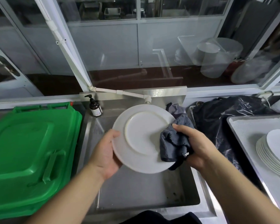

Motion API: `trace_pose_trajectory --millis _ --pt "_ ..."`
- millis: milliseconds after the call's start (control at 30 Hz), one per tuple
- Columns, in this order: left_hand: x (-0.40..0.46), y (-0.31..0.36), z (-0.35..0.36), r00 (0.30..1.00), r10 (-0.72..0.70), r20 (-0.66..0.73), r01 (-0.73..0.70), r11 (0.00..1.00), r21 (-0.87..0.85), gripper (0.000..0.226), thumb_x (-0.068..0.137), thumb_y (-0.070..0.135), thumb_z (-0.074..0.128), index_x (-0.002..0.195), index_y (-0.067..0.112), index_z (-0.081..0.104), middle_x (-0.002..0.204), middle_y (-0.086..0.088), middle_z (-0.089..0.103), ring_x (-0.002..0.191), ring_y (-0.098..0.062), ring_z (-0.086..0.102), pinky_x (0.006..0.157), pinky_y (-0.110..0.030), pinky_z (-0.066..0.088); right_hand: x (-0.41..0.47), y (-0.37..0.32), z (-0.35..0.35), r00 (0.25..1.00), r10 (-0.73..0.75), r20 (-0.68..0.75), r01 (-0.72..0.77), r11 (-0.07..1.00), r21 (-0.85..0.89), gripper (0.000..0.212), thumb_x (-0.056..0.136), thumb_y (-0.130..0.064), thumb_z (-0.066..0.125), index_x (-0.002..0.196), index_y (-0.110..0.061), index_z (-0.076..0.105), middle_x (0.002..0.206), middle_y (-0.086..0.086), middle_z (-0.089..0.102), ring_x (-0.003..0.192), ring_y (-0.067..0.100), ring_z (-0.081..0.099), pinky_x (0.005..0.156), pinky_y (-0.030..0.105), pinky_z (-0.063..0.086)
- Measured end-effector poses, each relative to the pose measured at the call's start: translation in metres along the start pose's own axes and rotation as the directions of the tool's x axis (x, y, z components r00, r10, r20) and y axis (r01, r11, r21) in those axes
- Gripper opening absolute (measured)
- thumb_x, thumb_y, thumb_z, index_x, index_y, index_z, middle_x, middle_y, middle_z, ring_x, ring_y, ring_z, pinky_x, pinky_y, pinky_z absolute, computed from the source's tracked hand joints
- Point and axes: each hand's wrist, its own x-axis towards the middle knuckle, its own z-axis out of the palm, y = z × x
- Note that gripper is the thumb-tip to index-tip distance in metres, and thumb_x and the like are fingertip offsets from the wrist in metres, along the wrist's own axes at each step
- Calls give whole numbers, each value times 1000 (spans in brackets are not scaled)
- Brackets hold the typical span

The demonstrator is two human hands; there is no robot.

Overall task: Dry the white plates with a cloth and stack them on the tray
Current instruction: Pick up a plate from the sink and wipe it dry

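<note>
Under the cloth [174, 143], the plate's [136, 135] right rim is hidden

The plate [141, 139] is seen as smooth white ceramic with a soft sheen, its raised foot ring left slightly duller, and the stacked plates [275, 152] are finished alike. The cloth [173, 143] is shown as dark grey towelling, matt and fuzzy, with a bound hem, while the sink [145, 191] and the tray [242, 128] are made of brushed steel, the tray's floor being finely dimpled. The bin lid [31, 151] is moulded from glossy green plastic, the bottle [95, 107] from brown translucent plastic with a paper label, and the bag [225, 113] from crinkled, shiny black film
</note>
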Motion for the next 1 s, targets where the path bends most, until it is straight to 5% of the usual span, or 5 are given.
trace_pose_trajectory --millis 167,467,700,800,1000 --pt "-3 7 3 997 66 34 -68 996 55 55 86 50 66 134 22 72 127 -14 76 117 -31 74 91 -43 61 4 -12 8 1000 -28 6 28 999 20 55 82 -13 79 133 2 69 121 24 77 98 37 79 78 47 66" --pt "-16 -27 37 994 79 -75 -94 970 -224 34 108 39 52 133 21 67 123 -6 79 108 -22 77 75 -38 66 2 27 28 992 -36 -118 65 965 253 38 101 -20 68 134 -2 71 125 20 76 122 38 71 109 59 54" --pt "-12 6 10 1000 12 12 -12 1000 -3 53 86 41 64 132 15 72 126 -14 76 116 -31 73 108 -48 52 -2 -1 -2 1000 -8 8 8 998 62 49 79 -17 77 125 1 73 110 20 79 90 32 80 75 46 66" --pt "-9 21 9 999 20 36 -25 989 146 55 90 50 66 135 19 71 124 -13 77 116 -34 74 102 -50 56 -3 -15 -1 998 -39 46 40 999 -8 57 77 -14 79 130 4 70 111 23 78 88 34 80 70 42 65" --pt "-9 10 21 984 165 -69 -160 984 74 36 104 47 58 129 24 71 116 -9 80 104 -29 78 84 -48 64 -2 -2 16 995 -73 -69 81 990 118 43 97 -17 70 137 -1 69 131 23 73 117 39 72 100 53 60"
